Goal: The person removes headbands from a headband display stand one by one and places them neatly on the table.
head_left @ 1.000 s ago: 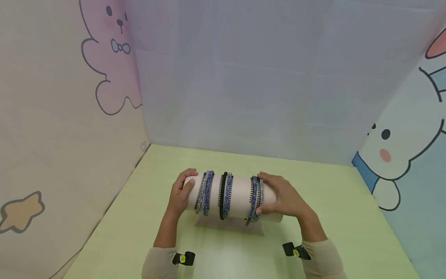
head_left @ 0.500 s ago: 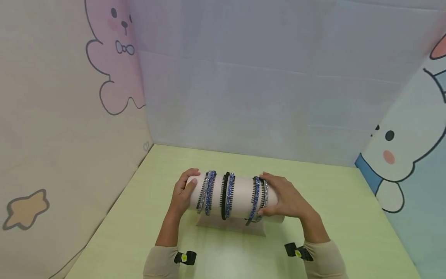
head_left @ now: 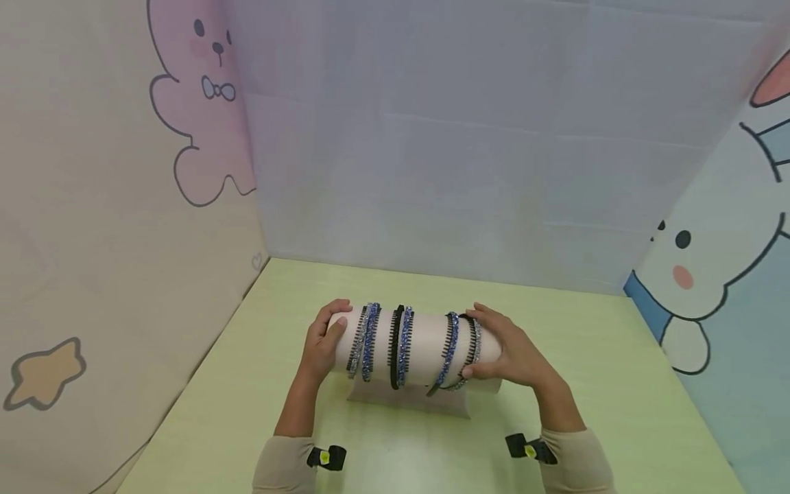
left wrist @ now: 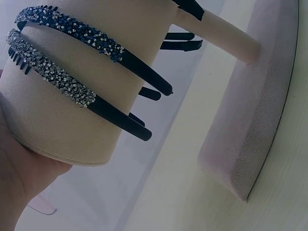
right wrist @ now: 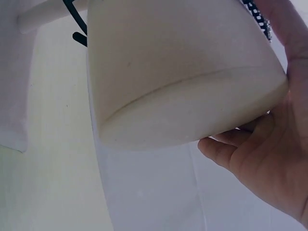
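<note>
A pale, cloth-covered headband stand (head_left: 428,346) lies crosswise, a thick horizontal roll on a low base (head_left: 401,400). My left hand (head_left: 321,348) grips the roll's left end, close beside a silver glitter headband (head_left: 356,346) and a blue one (head_left: 370,343). A black headband (head_left: 394,350) and another blue headband (head_left: 405,343) sit near the middle. Toward the right end my right hand (head_left: 517,353) holds a second silver headband (head_left: 477,339), thumb at its lower front and fingers at its top. Left of it, a tilted blue headband (head_left: 451,346) rests on the roll.
The stand is on a pale green tabletop (head_left: 586,357). A plain pale wall (head_left: 432,137) rises behind it. Cartoon-printed walls (head_left: 92,206) flank the table on both sides.
My right hand has shifted slightly right with the silver headband, widening the gap to the blue one beside it. That blue headband now tilts more. My left hand keeps its grip on the roll.
</note>
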The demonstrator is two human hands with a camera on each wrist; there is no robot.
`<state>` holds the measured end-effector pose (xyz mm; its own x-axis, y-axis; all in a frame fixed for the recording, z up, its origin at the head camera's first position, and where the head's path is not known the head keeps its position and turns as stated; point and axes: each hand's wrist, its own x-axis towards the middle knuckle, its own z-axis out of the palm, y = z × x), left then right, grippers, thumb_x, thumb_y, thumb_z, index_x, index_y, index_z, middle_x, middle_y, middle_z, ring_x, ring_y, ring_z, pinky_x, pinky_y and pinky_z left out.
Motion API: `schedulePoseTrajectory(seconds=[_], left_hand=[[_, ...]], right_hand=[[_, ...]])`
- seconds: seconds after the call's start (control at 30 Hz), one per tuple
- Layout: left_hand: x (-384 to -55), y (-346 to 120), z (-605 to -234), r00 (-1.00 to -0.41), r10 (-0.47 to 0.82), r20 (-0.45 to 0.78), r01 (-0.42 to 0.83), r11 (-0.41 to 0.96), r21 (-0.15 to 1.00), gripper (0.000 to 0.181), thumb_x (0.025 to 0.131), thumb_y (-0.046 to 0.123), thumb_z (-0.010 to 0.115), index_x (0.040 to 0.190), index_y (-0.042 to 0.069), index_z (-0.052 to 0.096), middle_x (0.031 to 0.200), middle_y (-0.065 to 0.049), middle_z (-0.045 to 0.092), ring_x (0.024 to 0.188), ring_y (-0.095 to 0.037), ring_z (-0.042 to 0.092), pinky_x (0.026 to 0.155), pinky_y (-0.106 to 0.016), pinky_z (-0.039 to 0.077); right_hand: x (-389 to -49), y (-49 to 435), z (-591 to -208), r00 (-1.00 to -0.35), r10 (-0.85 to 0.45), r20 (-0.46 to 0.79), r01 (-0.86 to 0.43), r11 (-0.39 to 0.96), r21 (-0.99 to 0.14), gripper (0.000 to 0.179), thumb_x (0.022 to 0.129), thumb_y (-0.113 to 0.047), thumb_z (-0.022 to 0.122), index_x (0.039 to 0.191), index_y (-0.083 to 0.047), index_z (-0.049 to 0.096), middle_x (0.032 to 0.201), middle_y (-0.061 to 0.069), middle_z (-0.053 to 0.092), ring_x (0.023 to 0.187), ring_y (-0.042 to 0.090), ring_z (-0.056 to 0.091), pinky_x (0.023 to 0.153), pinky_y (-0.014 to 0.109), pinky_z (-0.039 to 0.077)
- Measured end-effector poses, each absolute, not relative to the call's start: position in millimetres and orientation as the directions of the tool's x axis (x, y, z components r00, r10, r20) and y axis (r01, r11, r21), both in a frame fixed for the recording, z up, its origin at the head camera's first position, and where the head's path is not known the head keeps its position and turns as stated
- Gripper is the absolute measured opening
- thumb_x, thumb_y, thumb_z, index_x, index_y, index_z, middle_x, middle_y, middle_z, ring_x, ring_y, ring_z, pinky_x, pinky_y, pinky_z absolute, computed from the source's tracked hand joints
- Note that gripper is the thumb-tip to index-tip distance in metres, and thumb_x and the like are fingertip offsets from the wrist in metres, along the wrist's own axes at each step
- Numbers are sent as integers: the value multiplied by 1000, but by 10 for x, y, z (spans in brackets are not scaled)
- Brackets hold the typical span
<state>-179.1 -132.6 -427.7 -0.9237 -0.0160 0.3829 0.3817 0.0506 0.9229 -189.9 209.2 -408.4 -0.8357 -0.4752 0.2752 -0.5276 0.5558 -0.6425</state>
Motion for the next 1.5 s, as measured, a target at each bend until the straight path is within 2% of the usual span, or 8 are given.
schedulePoseTrajectory(seconds=[0.13,0.33,0.43,0.57,0.77,1.0,1.23,1.5], left_hand=[[-1788,-1332,-4279,-925,-19,380,379,39,925,21,93,-3,43,112,-8,52,125,-14,50,108,-20,48,79,-26,44],[-1767,-1314,-4260,-933,-18,358,357,39,933,22,93,-4,42,112,-12,50,128,-28,44,113,-28,45,81,-24,42],[-1771,-1314,-4264,-934,-18,358,357,40,933,23,93,-4,42,112,-12,50,127,-24,46,112,-29,45,81,-24,43],[-1775,-1318,-4264,-934,-20,358,357,38,933,23,93,-3,42,112,-10,51,127,-17,48,111,-27,46,80,-25,44],[-1769,-1318,-4267,-934,-20,357,356,39,934,23,93,-3,42,113,-10,51,129,-21,47,114,-27,45,83,-24,42],[-1773,-1309,-4276,-928,-21,371,370,26,929,23,93,-3,41,112,-10,51,130,-24,45,114,-25,45,85,-24,41],[-1776,-1312,-4307,-924,-20,383,383,0,924,23,93,-4,40,112,-12,50,130,-25,44,117,-28,42,88,-23,39],[-1777,-1310,-4298,-921,-16,388,388,-11,921,24,93,-5,39,113,-13,49,128,-22,45,117,-28,42,88,-24,39]], right_hand=[[-1924,2146,-4150,-842,-467,271,-501,489,-714,88,63,-27,85,138,-14,42,147,14,30,125,38,37,85,53,40],[-1898,2188,-4173,-860,-453,235,-433,404,-806,90,65,-16,83,142,-11,35,145,16,31,113,35,47,76,42,47],[-1897,2207,-4183,-855,-460,240,-428,364,-827,88,68,-14,81,142,-12,34,143,16,34,112,33,46,76,40,47],[-1905,2230,-4215,-845,-480,237,-427,336,-840,87,70,-14,79,143,-9,31,141,15,36,112,33,45,80,45,45],[-1868,2216,-4256,-855,-487,180,-361,309,-880,95,67,-15,81,145,-20,26,134,14,38,102,36,49,68,38,51],[-1893,2225,-4278,-852,-458,252,-428,333,-840,90,66,-17,82,140,-16,32,153,6,14,121,33,40,83,47,43],[-1916,2245,-4305,-835,-463,297,-444,248,-861,89,66,-9,81,141,-8,32,135,14,39,110,27,47,81,45,45],[-1924,2250,-4334,-805,-484,343,-463,152,-873,86,67,-2,78,139,-2,31,134,22,36,110,22,47,79,40,48]])
